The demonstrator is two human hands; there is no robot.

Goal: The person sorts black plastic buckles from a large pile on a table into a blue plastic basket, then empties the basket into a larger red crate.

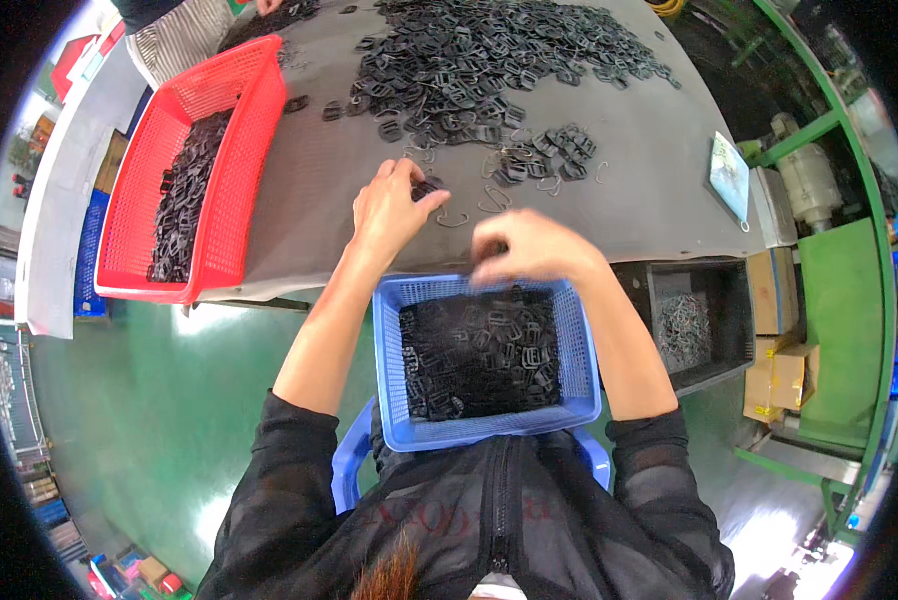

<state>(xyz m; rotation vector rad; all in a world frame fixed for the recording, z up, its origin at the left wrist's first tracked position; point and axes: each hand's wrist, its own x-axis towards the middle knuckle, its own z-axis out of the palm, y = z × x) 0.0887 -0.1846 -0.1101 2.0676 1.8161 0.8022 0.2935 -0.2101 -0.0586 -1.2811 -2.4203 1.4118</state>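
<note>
My left hand (pixel 394 205) is over the near part of the grey table, fingers and thumb closed around a black plastic buckle (pixel 427 187). Blurred by motion, my right hand (pixel 534 247) is above the far rim of a blue basket (pixel 391 420). Its fingers are curled in, with something dark between them that I cannot make out. The basket rests in front of my body and holds many black buckles (pixel 479 350). Beyond my hands, thin bent metal hooks (pixel 494 200) lie loose on the table beside a small cluster of buckles (pixel 544 155).
A large heap of black buckles (pixel 469 70) covers the far table (pixel 309 200). To the left stands a red basket (pixel 239 190) partly filled with buckles. Under the table's right side is a dark bin (pixel 734 335) with metal pieces. Another person's hand (pixel 267 6) shows far left.
</note>
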